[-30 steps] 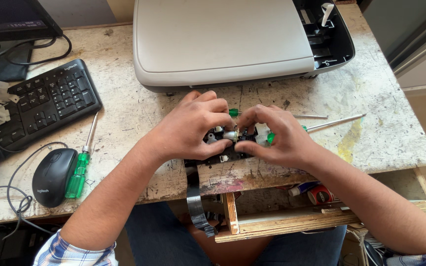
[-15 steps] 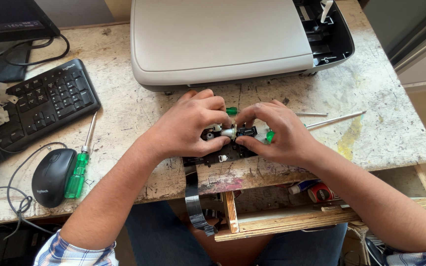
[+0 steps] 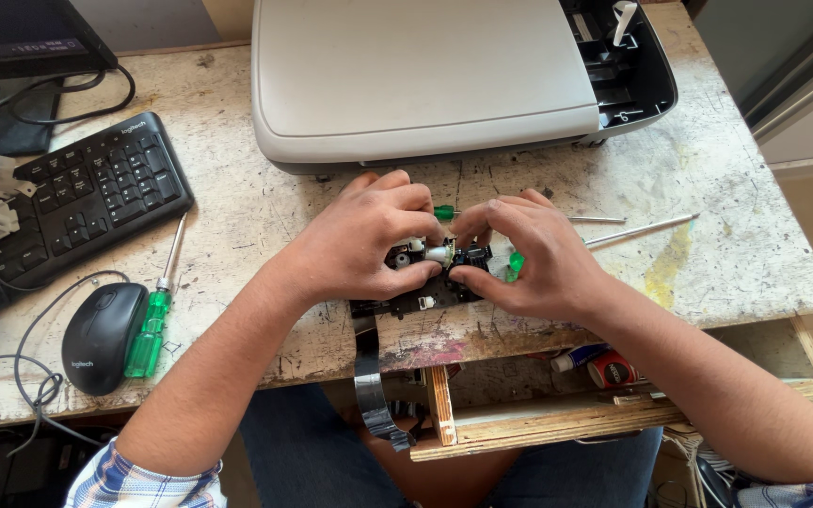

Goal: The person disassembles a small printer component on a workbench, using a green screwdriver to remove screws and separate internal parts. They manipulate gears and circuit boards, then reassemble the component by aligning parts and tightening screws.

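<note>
Both hands stay together on the small black assembly [image 3: 422, 282]; left hand [image 3: 364, 245] and right hand [image 3: 529, 259] pinch it, perhaps slightly tighter; grey printer [image 3: 425, 80] behind is unmoved.

1. Your left hand [image 3: 364, 240] and right hand [image 3: 529, 259] pinch a small black plastic part [image 3: 425, 282], matt, with a pale glossy piece at its middle.
2. The table [image 3: 726, 188] under you is rough, stained and scratched, with bare wood at its front edge.
3. The printer [image 3: 425, 75] has a smooth grey plastic shell with a soft sheen.
4. The screwdriver [image 3: 154, 315] has a clear green plastic handle and a bright metal shaft.
5. The keyboard [image 3: 77, 202] is matt black plastic; the mouse [image 3: 101, 337] is glossier.
</note>
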